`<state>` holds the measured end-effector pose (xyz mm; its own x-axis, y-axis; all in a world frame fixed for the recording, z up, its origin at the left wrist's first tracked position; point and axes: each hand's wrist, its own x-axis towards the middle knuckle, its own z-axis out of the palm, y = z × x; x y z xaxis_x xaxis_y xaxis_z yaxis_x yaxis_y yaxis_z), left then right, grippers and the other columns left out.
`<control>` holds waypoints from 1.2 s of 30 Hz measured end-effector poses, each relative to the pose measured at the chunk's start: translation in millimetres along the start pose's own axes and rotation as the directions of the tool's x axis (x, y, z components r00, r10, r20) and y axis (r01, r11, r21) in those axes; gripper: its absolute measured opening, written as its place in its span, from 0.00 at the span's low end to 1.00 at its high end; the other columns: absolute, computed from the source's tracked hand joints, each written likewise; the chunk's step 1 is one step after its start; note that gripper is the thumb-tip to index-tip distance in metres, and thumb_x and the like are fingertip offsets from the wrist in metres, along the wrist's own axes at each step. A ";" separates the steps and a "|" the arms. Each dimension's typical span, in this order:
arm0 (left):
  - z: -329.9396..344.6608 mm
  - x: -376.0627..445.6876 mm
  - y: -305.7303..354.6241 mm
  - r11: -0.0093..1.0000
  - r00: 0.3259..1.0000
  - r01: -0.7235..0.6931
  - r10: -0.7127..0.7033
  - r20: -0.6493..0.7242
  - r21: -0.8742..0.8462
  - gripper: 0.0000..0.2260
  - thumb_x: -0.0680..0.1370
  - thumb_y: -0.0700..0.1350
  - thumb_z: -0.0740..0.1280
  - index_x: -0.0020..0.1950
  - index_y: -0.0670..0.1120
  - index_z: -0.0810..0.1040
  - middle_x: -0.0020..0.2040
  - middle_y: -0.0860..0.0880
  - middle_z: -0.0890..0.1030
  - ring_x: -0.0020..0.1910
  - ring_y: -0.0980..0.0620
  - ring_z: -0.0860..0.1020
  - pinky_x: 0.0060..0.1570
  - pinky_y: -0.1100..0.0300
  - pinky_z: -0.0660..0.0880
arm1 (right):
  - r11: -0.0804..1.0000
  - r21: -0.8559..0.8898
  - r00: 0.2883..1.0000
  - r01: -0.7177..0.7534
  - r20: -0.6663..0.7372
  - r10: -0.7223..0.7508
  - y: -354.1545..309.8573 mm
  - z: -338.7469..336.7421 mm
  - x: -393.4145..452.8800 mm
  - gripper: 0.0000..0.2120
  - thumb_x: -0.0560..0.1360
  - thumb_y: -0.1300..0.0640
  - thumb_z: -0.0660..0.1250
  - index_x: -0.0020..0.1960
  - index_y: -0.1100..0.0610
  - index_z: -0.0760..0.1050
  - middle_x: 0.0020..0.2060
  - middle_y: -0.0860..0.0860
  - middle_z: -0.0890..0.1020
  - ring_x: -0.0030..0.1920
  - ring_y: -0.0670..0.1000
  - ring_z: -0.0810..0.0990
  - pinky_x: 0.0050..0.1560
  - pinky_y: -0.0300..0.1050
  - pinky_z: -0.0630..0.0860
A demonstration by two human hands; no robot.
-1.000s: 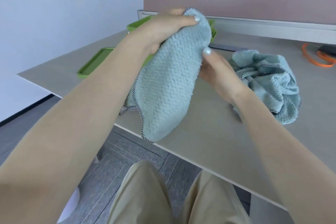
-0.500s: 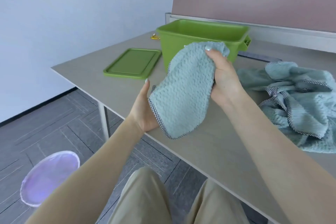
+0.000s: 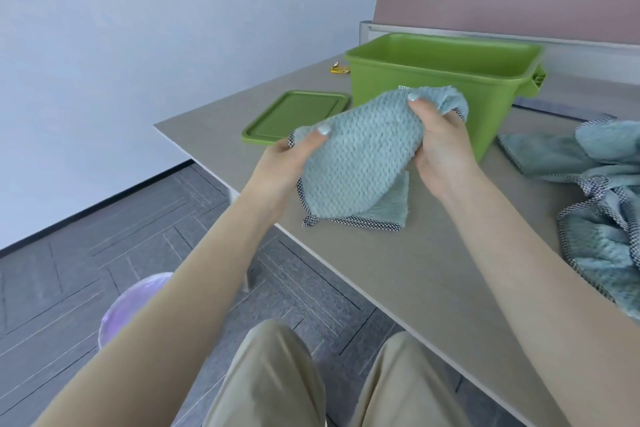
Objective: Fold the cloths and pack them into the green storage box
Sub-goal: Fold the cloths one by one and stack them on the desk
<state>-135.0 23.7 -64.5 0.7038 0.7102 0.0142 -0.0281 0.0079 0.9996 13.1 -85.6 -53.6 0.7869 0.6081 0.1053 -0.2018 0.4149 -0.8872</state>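
Desk (image 3: 398, 274) bears green lid (image 3: 298, 116), yellow scrap (image 3: 338, 70), crumpled cloths (image 3: 599, 218).

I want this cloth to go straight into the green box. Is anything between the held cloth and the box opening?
Nothing visible is. Both the left hand and right hand hold the folded cloth just in front of the green box, which stands open. Its lid lies on the table to the left, off the path.
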 end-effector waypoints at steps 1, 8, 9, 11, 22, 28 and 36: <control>-1.8 -1.0 0.4 0.999 0.999 -0.038 0.039 -0.016 0.017 0.07 0.75 0.48 0.68 0.49 0.46 0.81 0.51 0.49 0.83 0.53 0.52 0.81 0.60 0.55 0.75 | 1.000 -0.006 1.000 0.000 -0.003 0.000 0.1 1.0 0.4 0.03 0.76 0.58 0.64 0.44 0.55 0.75 0.41 0.49 0.82 0.40 0.45 0.83 0.43 0.44 0.78; -18.4 3.2 10.4 0.988 0.975 -0.146 0.134 -0.176 -0.055 0.06 0.76 0.44 0.68 0.39 0.46 0.80 0.35 0.55 0.84 0.37 0.57 0.83 0.38 0.63 0.79 | 0.968 -0.219 0.991 -0.127 0.022 0.135 -5.4 -7.6 12.1 0.05 0.75 0.52 0.65 0.43 0.52 0.74 0.41 0.48 0.82 0.42 0.47 0.81 0.45 0.45 0.76; -20.5 5.0 12.2 0.986 0.971 -0.153 0.138 -0.197 -0.059 0.07 0.76 0.44 0.67 0.38 0.46 0.80 0.33 0.56 0.84 0.35 0.58 0.82 0.37 0.63 0.78 | 0.956 -0.253 0.984 -0.151 0.054 0.170 -7.1 -10.1 12.7 0.05 0.75 0.51 0.66 0.45 0.53 0.75 0.42 0.48 0.83 0.43 0.47 0.82 0.45 0.45 0.77; -24.7 8.0 15.1 0.985 0.961 -0.162 0.141 -0.237 -0.068 0.08 0.76 0.44 0.67 0.37 0.47 0.78 0.31 0.56 0.83 0.33 0.59 0.81 0.37 0.64 0.77 | 0.918 -0.357 0.955 -0.173 0.168 0.245 -9.5 -15.9 13.0 0.05 0.74 0.53 0.67 0.48 0.53 0.78 0.46 0.49 0.84 0.48 0.49 0.82 0.48 0.46 0.77; -58.0 9.9 34.8 0.972 0.941 -0.219 0.187 -0.284 -0.087 0.08 0.76 0.45 0.67 0.38 0.46 0.80 0.37 0.52 0.82 0.41 0.52 0.79 0.49 0.54 0.74 | 0.958 -0.245 0.986 -0.152 0.028 0.164 -8.6 -23.3 16.4 0.18 0.74 0.63 0.66 0.62 0.51 0.70 0.51 0.50 0.79 0.49 0.47 0.80 0.47 0.45 0.77; -67.9 7.2 43.7 0.962 0.958 -0.216 0.176 -0.224 -0.166 0.07 0.77 0.44 0.64 0.40 0.45 0.77 0.37 0.52 0.81 0.40 0.54 0.78 0.49 0.56 0.73 | 0.974 -0.222 0.991 -0.049 0.109 0.074 -12.3 -20.2 12.6 0.15 0.74 0.68 0.63 0.50 0.48 0.78 0.52 0.52 0.78 0.49 0.47 0.78 0.52 0.44 0.75; -71.0 3.1 56.6 0.943 0.854 -0.323 0.329 -0.403 0.085 0.11 0.75 0.43 0.68 0.32 0.47 0.74 0.41 0.53 0.78 0.47 0.56 0.76 0.48 0.64 0.68 | 0.828 -0.551 0.994 0.109 0.087 -0.073 -5.2 -19.9 11.7 0.06 0.73 0.59 0.68 0.40 0.49 0.78 0.41 0.52 0.79 0.45 0.48 0.76 0.58 0.51 0.75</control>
<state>-184.8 76.3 -9.7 0.3054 0.8930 0.3306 -0.1932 -0.2818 0.9398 35.1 -94.1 -56.7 0.7455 0.6331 0.2084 0.2399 0.0368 -0.9701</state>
